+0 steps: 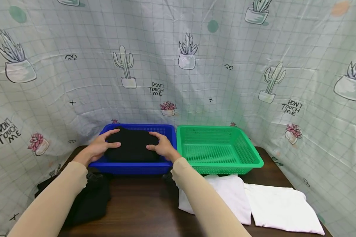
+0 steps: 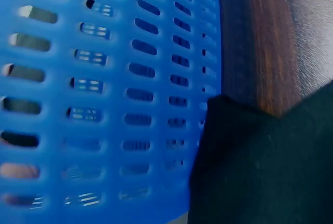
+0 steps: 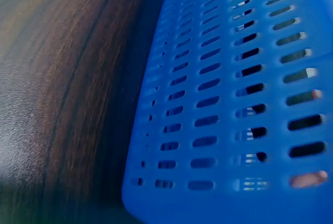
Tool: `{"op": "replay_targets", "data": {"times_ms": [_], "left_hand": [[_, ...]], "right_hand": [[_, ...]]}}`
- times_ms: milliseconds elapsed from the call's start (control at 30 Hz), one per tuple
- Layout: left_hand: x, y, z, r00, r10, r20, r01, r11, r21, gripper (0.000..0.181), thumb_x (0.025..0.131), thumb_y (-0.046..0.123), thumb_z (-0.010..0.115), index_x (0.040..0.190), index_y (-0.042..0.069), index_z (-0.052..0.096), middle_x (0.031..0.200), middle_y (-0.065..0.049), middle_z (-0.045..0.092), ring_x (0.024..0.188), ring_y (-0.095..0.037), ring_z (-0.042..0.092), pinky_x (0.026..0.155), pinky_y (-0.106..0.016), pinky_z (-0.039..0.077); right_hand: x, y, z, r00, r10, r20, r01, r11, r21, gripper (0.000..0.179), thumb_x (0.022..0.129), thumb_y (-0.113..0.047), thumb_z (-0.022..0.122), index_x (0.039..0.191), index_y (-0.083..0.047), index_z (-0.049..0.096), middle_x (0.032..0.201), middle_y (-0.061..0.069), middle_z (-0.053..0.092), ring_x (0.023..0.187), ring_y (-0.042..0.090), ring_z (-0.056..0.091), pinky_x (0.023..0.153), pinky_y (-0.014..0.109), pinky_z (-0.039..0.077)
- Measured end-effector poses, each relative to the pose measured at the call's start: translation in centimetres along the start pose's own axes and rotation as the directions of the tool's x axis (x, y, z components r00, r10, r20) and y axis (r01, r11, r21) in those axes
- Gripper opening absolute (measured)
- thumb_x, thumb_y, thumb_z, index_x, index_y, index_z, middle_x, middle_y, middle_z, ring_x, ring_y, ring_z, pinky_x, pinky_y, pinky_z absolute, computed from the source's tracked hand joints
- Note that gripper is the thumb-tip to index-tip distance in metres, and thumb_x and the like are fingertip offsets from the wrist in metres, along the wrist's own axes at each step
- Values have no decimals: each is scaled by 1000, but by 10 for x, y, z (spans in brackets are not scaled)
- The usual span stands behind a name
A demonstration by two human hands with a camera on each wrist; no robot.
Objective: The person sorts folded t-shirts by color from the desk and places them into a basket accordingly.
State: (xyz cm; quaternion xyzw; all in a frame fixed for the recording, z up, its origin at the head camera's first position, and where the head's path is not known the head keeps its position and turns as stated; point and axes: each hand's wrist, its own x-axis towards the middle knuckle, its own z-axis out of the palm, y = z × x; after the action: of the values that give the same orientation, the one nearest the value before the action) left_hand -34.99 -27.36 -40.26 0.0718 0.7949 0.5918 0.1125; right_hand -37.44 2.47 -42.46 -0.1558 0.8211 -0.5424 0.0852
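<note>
A folded black garment [image 1: 134,146] lies inside the blue plastic basket [image 1: 130,168], covering most of its bottom. My left hand [image 1: 98,147] reaches over the basket's left side and rests on the garment's left edge, thumb and index finger extended. On the opposite edge, my right hand [image 1: 163,145] touches the cloth with thumb and index finger extended. The other fingers are partly hidden. In both wrist views the basket's slotted front wall [image 2: 112,99] [image 3: 208,99] blocks most of the hands; a bit of skin shows through the slots.
Right of the blue basket stands a green basket [image 1: 256,162], its slotted bottom visible. Two folded white garments [image 1: 225,194] [image 1: 284,209] lie at the front right of the dark wooden table [image 1: 136,204]. Another black garment [image 1: 90,200] lies at the front left. A printed curtain [image 1: 166,65] hangs behind.
</note>
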Motion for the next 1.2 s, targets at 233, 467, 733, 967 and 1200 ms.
{"op": "replay_targets", "data": {"times_ms": [233, 467, 733, 967, 1200], "left_hand": [[10, -7, -1, 998, -53, -19, 54, 997, 48, 80, 108, 16, 66, 172, 21, 20, 175, -27, -10, 48, -16, 39, 52, -27, 36], [12, -12, -5, 996, -84, -15, 85, 993, 82, 78, 108, 16, 64, 172, 21, 20, 175, -27, -10, 43, -7, 25, 46, -26, 31], [17, -14, 1, 996, -85, 9, 82, 984, 155, 80, 106, 14, 67, 171, 13, 20, 174, -32, -7, 63, -20, 57, 72, -33, 54], [20, -16, 1, 996, -88, 26, 81, 975, 206, 79, 106, 14, 67, 171, 10, 21, 173, -32, -2, 122, -51, 53, 102, -52, 51], [20, -15, 5, 993, -107, 55, 90, 961, 260, 79, 106, 9, 65, 170, 4, 18, 171, -35, 9, 154, -56, 18, 122, -67, 26]], "right_hand": [[4, -1, 4, 998, 39, -40, -41, 998, -53, 68, 100, -16, 76, 161, -26, 49, 168, 8, 41, 148, 34, 47, 112, 51, 50], [12, 2, 14, 995, 69, -72, -76, 993, -95, 68, 99, -15, 78, 160, -24, 50, 163, 10, 47, 140, 34, 55, 109, 49, 52], [12, 5, 17, 992, 105, -69, -113, 984, -135, 68, 99, -15, 78, 161, -21, 50, 164, 12, 47, 144, 35, 51, 112, 51, 50], [12, 6, 17, 987, 140, -78, -152, 973, -174, 66, 98, -17, 79, 158, -25, 54, 163, 12, 47, 144, 34, 51, 112, 51, 50], [11, 5, 17, 984, 162, -70, -175, 950, -258, 62, 98, -15, 79, 156, -21, 57, 167, 15, 41, 153, 35, 40, 117, 51, 45]]}}
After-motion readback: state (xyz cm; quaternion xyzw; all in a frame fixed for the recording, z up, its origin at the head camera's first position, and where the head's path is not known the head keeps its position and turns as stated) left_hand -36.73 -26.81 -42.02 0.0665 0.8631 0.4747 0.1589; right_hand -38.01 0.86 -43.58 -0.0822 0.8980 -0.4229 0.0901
